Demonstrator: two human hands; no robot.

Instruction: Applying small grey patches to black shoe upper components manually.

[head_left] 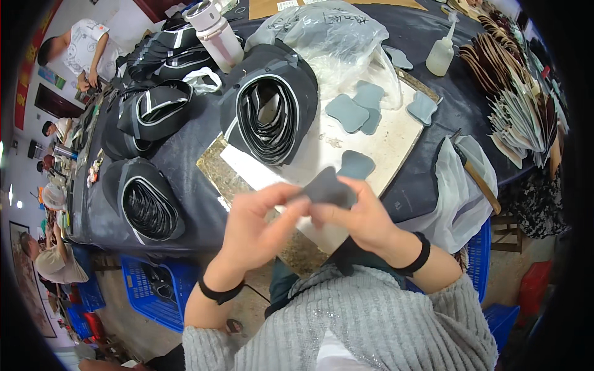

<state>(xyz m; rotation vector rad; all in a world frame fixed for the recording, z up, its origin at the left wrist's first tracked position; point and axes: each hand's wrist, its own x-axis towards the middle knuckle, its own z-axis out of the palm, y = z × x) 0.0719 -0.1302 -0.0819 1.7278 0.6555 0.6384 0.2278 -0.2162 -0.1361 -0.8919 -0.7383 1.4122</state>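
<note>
Between both hands I hold a dark grey, curved-edged flat cutout point(330, 187) above the near part of a white board point(390, 151). My left hand point(263, 216) pinches its left side, thumb and fingers slightly blurred. My right hand point(362, 216) grips its right side. Just beyond it a blue-grey cutout point(357, 165) of like shape lies on the board. Farther back, two more cutouts point(348, 113) overlap, and another cutout point(423, 108) rests at the board's right edge. Left of these stands a rolled bundle of black strips with white edging point(269, 114).
More black rolls point(145, 201) line the table's left side. At the back are a tumbler point(216, 37), a clear plastic bag point(328, 37) and a squeeze bottle point(440, 57). A hammer point(479, 179) lies on a white bag at right. Blue baskets point(154, 297) stand below; people sit at far left.
</note>
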